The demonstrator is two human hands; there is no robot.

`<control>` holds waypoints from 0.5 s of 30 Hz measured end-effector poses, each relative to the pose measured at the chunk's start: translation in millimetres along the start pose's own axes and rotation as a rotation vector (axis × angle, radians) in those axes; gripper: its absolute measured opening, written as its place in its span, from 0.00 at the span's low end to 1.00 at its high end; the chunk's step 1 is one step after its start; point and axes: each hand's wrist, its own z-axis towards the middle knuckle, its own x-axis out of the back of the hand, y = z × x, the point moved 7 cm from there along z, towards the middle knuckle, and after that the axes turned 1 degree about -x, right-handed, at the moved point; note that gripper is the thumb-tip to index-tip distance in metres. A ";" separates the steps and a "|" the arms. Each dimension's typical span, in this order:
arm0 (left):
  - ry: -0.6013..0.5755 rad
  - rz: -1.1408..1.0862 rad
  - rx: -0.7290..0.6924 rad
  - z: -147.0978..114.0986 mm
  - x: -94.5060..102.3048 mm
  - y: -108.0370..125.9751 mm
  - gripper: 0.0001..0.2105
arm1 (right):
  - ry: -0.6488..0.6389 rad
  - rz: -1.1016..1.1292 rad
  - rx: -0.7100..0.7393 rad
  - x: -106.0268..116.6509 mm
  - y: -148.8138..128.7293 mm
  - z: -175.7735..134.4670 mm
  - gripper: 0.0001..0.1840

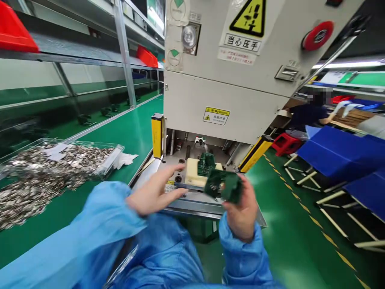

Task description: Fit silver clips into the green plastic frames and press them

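My right hand [243, 210] grips a dark green plastic part [225, 186], blurred by motion, in front of the press. My left hand [156, 188] is at the left of the fixture, fingers and thumb stretched apart with nothing between them. Another dark green part [206, 163] sits on a cream-coloured fixture block [192, 172] on the press bed. The part in my right hand overlaps the front right corner of that block in the view; whether they touch I cannot tell.
The grey press [222, 92] stands ahead, with yellow guard bars [157, 136] at its sides. On the left, a clear tray [110, 160] and a heap of small metal pieces [36, 196] lie on the green bench. Blue bins [337, 156] and a seated person [309, 112] are at right.
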 end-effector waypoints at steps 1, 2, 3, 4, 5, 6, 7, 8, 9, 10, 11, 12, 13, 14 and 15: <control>0.029 0.061 -0.047 23.7 -11.6 2.1 0.30 | 0.135 -0.048 0.028 26.6 1.8 6.3 0.34; 0.047 0.088 -0.060 45.0 -23.5 1.7 0.32 | 0.215 -0.096 0.046 45.9 4.3 12.7 0.33; 0.066 0.079 -0.041 63.3 -34.0 -0.7 0.33 | 0.243 -0.139 0.049 57.7 7.6 19.8 0.32; 0.083 0.040 0.001 77.8 -42.6 -4.2 0.34 | 0.231 -0.176 0.038 63.2 11.6 27.4 0.31; 0.099 -0.018 0.052 87.8 -48.7 -7.7 0.35 | 0.195 -0.212 0.016 63.8 16.0 35.0 0.32; 0.120 -0.090 0.098 92.8 -51.6 -10.2 0.36 | 0.155 -0.250 -0.008 61.1 20.1 42.2 0.33; 0.142 -0.162 0.128 93.0 -51.1 -11.2 0.36 | 0.122 -0.291 -0.028 56.6 23.5 48.9 0.35; 0.169 -0.220 0.145 88.5 -46.5 -11.3 0.36 | 0.093 -0.335 -0.042 50.7 26.2 55.3 0.37; 0.191 -0.258 0.153 79.9 -38.6 -11.2 0.36 | 0.059 -0.383 -0.048 43.4 28.2 61.8 0.38; 0.199 -0.276 0.159 67.8 -28.6 -11.8 0.36 | 0.010 -0.436 -0.047 34.7 29.5 68.2 0.39; 0.199 -0.275 0.171 52.8 -16.8 -13.5 0.35 | -0.051 -0.493 -0.040 25.2 30.3 74.2 0.38; 0.178 -0.267 0.190 35.8 -5.1 -16.6 0.33 | -0.126 -0.550 -0.029 15.4 30.6 79.5 0.37; 0.158 -0.259 0.219 17.2 6.6 -21.3 0.32 | -0.216 -0.603 -0.023 5.7 31.2 83.5 0.36; 0.140 -0.257 0.261 -2.2 17.3 -27.8 0.31 | -0.310 -0.647 -0.019 -3.1 32.0 86.2 0.35; 0.123 -0.257 0.320 -22.0 26.3 -36.2 0.31 | -0.397 -0.680 -0.019 -10.3 32.9 87.7 0.33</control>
